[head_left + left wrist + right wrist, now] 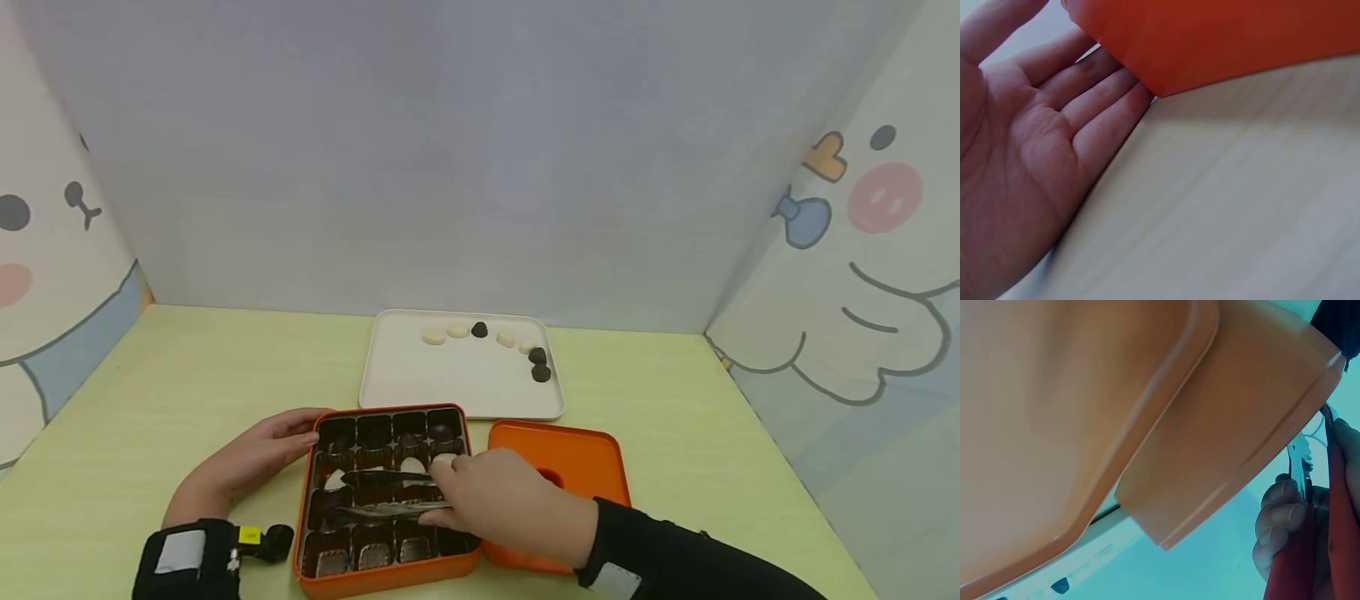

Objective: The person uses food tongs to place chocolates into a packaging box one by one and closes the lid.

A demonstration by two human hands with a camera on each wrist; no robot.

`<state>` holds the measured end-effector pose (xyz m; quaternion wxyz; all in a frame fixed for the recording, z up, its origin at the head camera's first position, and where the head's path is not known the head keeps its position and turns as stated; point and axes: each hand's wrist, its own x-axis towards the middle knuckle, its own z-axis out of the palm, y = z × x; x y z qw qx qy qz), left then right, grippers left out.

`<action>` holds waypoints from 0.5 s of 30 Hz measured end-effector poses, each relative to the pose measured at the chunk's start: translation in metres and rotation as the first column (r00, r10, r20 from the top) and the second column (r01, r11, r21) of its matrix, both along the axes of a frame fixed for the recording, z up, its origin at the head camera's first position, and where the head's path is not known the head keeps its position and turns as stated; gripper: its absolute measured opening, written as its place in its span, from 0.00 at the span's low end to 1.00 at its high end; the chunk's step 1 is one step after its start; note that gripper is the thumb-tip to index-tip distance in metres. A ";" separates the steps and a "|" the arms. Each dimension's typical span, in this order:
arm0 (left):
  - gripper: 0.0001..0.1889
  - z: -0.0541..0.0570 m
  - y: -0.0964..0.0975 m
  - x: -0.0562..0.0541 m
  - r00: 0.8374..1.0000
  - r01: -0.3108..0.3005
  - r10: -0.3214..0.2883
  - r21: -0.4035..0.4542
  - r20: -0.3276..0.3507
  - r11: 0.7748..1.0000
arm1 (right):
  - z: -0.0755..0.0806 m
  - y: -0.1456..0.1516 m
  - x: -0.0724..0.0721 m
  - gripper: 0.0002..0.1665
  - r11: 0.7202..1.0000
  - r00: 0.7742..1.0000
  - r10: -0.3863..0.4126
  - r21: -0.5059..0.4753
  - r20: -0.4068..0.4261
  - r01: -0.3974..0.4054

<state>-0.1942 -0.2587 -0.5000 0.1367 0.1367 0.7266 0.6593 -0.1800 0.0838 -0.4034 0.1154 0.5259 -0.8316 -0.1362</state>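
An orange box (390,575) with a dark divided insert sits at the front of the table. Several far compartments hold dark rounded pieces (442,431), and white pieces (411,467) lie in the row before them. My right hand (502,496) grips tongs (390,477), whose red handles (1294,562) show in the right wrist view. The two arms of the tongs spread apart over the compartments, the far tip beside a white piece (335,481). My left hand (262,454) rests at the box's far left corner, fingers (1100,94) straight against the orange wall, thumb at the rim.
Behind the box, a white tray (442,383) carries several white and dark pieces along its far and right edges. An orange lid (570,446) with a knob lies right of the box, partly under my right forearm. A grey wall (480,167) closes the back.
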 end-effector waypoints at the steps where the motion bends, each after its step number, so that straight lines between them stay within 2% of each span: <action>1: 0.28 0.000 0.000 0.000 1.000 -0.003 0.003 -0.001 0.002 1.000 | 0.001 0.004 -0.002 0.28 1.000 1.000 -0.029 -0.008 0.006 0.029; 4: 0.29 0.000 0.000 0.000 1.000 -0.005 0.005 -0.006 0.006 1.000 | 0.002 0.017 -0.010 0.28 0.987 0.988 -0.145 -0.058 0.052 0.148; 7: 0.29 0.000 0.000 0.000 1.000 -0.005 0.006 -0.006 0.012 1.000 | 0.001 0.033 -0.024 0.27 0.945 0.956 -0.280 -0.147 0.088 0.291; 10: 0.29 0.000 0.000 0.000 1.000 -0.007 0.007 -0.006 0.016 1.000 | -0.001 0.049 -0.040 0.28 0.883 0.908 -0.408 -0.214 0.092 0.418; 11: 0.29 0.000 0.000 0.000 1.000 -0.009 0.009 -0.006 0.019 1.000 | -0.002 0.054 -0.044 0.28 0.858 0.887 -0.451 -0.225 0.102 0.463; 13: 0.29 0.000 0.000 0.000 1.000 -0.013 0.013 -0.009 0.020 1.000 | -0.006 0.063 -0.052 0.28 0.814 0.841 -0.528 -0.210 0.120 0.541; 15: 0.29 0.000 0.001 -0.001 1.000 -0.014 0.015 -0.010 0.021 1.000 | -0.009 0.071 -0.059 0.28 0.783 0.803 -0.579 -0.182 0.139 0.595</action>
